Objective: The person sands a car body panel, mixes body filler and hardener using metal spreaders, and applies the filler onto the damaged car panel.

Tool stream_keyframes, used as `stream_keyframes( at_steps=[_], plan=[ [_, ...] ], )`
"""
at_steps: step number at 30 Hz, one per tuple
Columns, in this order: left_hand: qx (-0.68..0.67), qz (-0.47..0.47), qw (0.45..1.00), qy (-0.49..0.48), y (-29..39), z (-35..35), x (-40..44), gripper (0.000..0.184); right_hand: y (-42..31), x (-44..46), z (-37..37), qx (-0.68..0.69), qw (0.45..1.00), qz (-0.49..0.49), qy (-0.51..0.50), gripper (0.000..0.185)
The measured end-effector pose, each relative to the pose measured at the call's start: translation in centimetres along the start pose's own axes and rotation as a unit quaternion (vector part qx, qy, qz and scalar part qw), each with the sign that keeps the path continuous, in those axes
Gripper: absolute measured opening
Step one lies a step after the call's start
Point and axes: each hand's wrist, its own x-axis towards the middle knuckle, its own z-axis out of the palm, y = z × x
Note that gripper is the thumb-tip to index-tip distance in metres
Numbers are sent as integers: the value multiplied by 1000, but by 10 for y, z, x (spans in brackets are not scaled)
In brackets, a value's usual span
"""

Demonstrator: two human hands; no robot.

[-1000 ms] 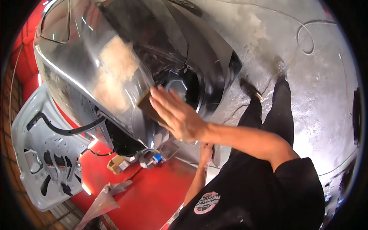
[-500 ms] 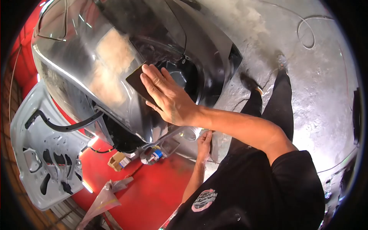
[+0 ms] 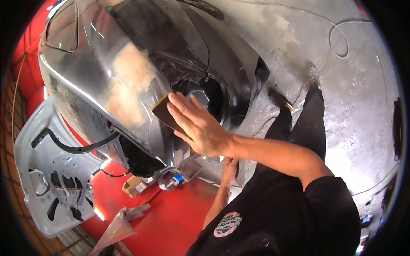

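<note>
My right hand [image 3: 197,128] lies flat with its fingers stretched over a dark sheet of sandpaper [image 3: 164,112], holding it against the car's body. The dark grey car body [image 3: 149,25] has a smoothed beige filler patch [image 3: 130,83] just left of the sandpaper. Right of my fingers is a black, open lamp recess [image 3: 207,91] in the bodywork. Lower down, my left hand [image 3: 229,170] appears closed beside a narrow grey edge. My right forearm covers its fingertips, so what it grips is hidden.
A bare grey car panel [image 3: 42,187] leans at the left. On the red surface [image 3: 166,217] are a small cardboard box [image 3: 133,187], a blue-and-white roll [image 3: 175,179] and a clear plastic bag [image 3: 115,230]. A hose [image 3: 339,40] loops over the concrete floor [image 3: 358,111].
My right hand and the sandpaper have moved down and to the right across the bodywork. The camera view has shifted slightly. My left hand stays low and is more covered.
</note>
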Motion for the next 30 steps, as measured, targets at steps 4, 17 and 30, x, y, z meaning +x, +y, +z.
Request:
stream_keyframes(
  at_steps=[4, 17, 30],
  plan=[
    [-2, -62, 998, -29, 6, -2, 2, 31, 26, 54, -1, -25, 1000, -12, -10, 67],
    [-19, -41, 999, -20, 30, 18, -2, 35, 16, 32, -5, -28, 1000, 4, -5, 67],
    [-25, -37, 999, -7, 17, 26, -7, 35, 35, 56, -39, -40, 998, -38, -12, 55]
  ],
)
